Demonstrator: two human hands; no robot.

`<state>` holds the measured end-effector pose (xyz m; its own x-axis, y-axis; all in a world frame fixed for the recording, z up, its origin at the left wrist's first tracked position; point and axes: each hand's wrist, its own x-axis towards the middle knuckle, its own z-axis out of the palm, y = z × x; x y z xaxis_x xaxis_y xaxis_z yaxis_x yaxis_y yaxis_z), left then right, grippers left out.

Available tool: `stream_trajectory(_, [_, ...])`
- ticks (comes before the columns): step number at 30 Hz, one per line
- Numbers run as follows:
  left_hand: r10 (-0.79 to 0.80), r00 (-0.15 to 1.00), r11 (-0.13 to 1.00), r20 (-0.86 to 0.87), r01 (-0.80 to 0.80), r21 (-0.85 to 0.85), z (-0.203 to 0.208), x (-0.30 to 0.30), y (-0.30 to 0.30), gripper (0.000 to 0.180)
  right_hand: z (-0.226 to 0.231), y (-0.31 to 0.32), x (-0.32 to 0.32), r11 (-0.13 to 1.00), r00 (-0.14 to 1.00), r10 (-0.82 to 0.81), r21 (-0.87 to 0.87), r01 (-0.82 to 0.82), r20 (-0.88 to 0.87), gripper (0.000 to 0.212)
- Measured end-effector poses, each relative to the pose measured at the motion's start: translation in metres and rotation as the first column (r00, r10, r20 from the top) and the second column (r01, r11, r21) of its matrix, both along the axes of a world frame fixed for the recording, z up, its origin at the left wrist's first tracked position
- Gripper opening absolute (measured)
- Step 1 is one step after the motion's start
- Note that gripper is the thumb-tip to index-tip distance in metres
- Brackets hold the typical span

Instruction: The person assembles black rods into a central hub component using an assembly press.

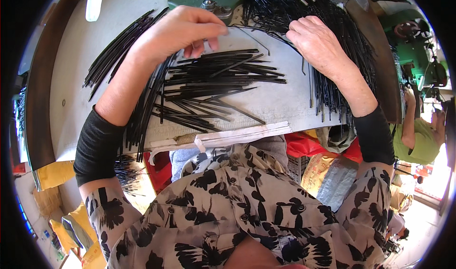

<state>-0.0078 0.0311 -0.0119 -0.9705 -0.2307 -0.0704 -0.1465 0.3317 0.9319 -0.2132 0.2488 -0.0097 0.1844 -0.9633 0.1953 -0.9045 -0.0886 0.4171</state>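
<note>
My left hand (pixel 192 29) is curled, thumb and forefinger together, just in front of the green machine base (pixel 232 3). What its fingertips hold, if anything, is too small to make out. To the right, my right hand (pixel 316 43) is closed on a thin black strip (pixel 266 31), which runs left toward my left fingertips. Between and below the hands lies a loose pile of black strips (pixel 213 74) on the pale worktop (pixel 71 107). A longer bundle of black strips (pixel 145 103) lies under my left wrist and reaches past the near edge.
Another bundle of black strips (pixel 118 50) rests at the far left. A large tangled heap of black strips (pixel 332 27) covers the right side. White padding (pixel 247 133) lines the near edge; a raised brown rim (pixel 38 93) borders the left. A person in green (pixel 418 138) sits beyond, at right.
</note>
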Motion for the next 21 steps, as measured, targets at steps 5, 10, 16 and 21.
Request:
stream_trajectory(5, [-0.173,0.983,0.884,-0.056,0.13,-0.45,-0.001,-0.006,0.029,0.024,-0.002,0.003,0.001,0.988,0.984,-0.12,-0.086,0.132,0.128,0.007])
stream_trajectory(10, [-0.207,0.972,0.644,-0.114,0.048,-0.763,-0.011,-0.008,0.045,0.024,-0.002,0.005,0.003,0.999,0.998,-0.03,-0.038,0.032,0.046,0.007])
stream_trajectory(16, [-0.223,0.963,0.535,-0.151,-0.008,-0.845,-0.016,-0.011,0.05,0.015,0.0,0.005,0.003,1.0,0.997,0.014,0.002,-0.014,0.07,0.003])
stream_trajectory(21, [-0.231,0.961,0.508,-0.153,-0.015,-0.861,-0.014,-0.012,0.049,0.013,0.006,0.008,0.003,0.999,0.995,0.037,0.021,-0.039,0.091,0.003])
